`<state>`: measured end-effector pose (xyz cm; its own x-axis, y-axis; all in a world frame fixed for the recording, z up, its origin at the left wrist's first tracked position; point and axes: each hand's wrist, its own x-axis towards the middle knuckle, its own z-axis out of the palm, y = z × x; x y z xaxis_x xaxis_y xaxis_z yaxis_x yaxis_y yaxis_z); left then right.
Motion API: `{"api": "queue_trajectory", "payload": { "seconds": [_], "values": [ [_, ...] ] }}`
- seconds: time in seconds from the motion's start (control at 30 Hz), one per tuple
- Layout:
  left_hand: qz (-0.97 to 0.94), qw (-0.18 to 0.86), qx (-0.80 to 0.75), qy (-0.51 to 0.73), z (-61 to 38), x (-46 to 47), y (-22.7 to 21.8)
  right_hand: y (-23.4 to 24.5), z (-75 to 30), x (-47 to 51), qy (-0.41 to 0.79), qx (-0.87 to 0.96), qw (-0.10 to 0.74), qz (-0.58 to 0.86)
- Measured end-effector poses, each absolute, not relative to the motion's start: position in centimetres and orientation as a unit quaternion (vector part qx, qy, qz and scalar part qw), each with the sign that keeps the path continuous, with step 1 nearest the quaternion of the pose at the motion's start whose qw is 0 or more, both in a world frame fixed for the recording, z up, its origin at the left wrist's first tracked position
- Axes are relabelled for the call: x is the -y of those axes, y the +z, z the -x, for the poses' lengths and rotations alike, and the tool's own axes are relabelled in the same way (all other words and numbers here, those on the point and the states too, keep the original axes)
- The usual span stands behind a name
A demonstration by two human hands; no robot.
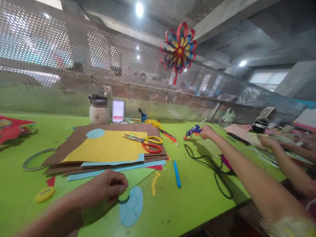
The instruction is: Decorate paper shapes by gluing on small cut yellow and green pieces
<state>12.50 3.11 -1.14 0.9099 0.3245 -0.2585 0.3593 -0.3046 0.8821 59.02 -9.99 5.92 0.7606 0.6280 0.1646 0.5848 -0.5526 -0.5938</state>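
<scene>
My left hand (112, 185) is closed in a pinch on a small round piece of green paper (124, 196). Just below it on the table lies a light blue paper disc (131, 206) with lines drawn on it. Farther off, my right hand (207, 132) is wrapped round the end of a dark blue glue gun (192, 131), whose orange tip points left and down. A yellow-and-red pair of scissors (145, 141) rests on the paper stack, with a blue pen (177, 174) lying between my hands.
Brown, yellow and blue paper sheets (106, 149) are stacked at centre-left. A black cord (217, 174) loops below my right arm. Left of the stack are a roll of tape (29, 161) and a yellow tape measure (45, 194). A co-worker's hand (269, 142) is at the right.
</scene>
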Motion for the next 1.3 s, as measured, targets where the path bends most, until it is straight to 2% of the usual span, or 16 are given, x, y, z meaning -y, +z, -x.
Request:
{"api": "queue_trajectory", "payload": {
  "seconds": [0.17, 0.37, 0.63, 0.87, 1.3],
  "values": [
    [-0.824, 0.528, -0.204, -0.017, -12.6, -3.0, -0.7, 5.4, -57.5, 9.7, 0.125, 0.314, 0.344, 0.876],
    [-0.864, 0.457, -0.214, 0.004, -12.6, -2.2, 0.4, 3.9, -53.0, 9.6, 0.172, 0.346, 0.394, 0.834],
    [-0.86, 0.358, -0.318, 0.176, -12.3, -2.8, 2.8, 3.1, -44.0, 10.5, 0.199, 0.463, 0.458, 0.732],
    [-0.816, 0.405, -0.285, 0.298, -13.6, -0.7, 3.5, 3.6, -39.8, 11.2, 0.178, 0.516, 0.467, 0.696],
    [-0.741, 0.537, -0.265, 0.303, -13.6, 0.1, 3.4, 4.3, -36.9, 11.8, 0.192, 0.53, 0.46, 0.687]
  ]
}}
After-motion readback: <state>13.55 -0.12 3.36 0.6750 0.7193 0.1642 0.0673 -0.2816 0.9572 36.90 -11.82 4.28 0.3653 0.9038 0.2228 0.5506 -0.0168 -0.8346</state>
